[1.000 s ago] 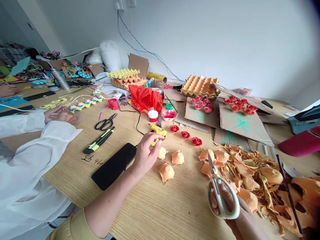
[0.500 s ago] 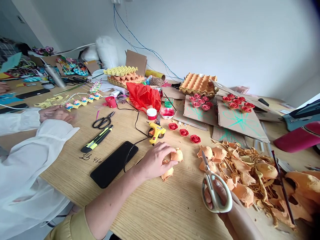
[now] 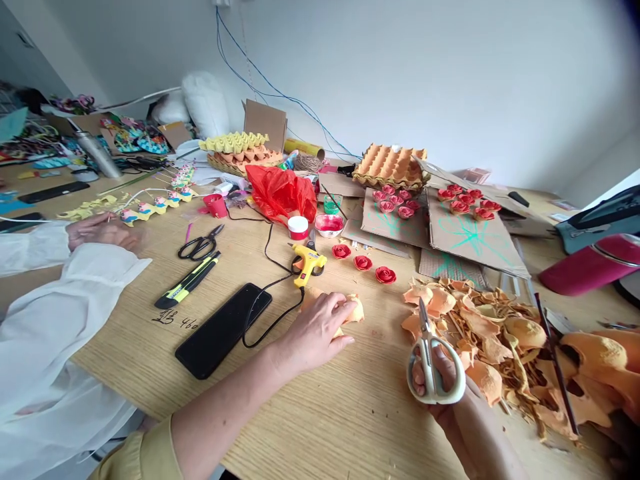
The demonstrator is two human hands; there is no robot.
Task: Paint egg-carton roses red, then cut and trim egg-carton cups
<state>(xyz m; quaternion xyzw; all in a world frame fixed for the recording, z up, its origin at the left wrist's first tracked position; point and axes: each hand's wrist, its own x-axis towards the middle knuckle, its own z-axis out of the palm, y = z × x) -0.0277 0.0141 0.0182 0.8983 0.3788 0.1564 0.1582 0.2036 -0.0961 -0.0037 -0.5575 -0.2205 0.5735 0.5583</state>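
My left hand (image 3: 317,330) rests low over the table, its fingers curled round orange egg-carton cups (image 3: 357,309). One cup pokes out past the fingertips, and the palm hides most of the others. In my right hand (image 3: 443,377) is a pair of scissors (image 3: 434,370) with pale handles, blades pointing away from me and together. Just beyond the scissors lies a heap of cut orange egg-carton pieces (image 3: 493,327). Red paper roses (image 3: 363,263) sit in a short row ahead of my hands.
A yellow glue gun (image 3: 307,261) with its black cord, a black phone (image 3: 223,330), a utility knife (image 3: 187,280) and black scissors (image 3: 201,245) lie left. Roses on cardboard (image 3: 475,233) stand behind. At far left, a co-worker's hands (image 3: 103,230) work near painted carton strips.
My left hand has closed over the cups and covers more of them; one now shows at its far side. The right hand with the scissors has shifted slightly up. The view has turned slightly right.
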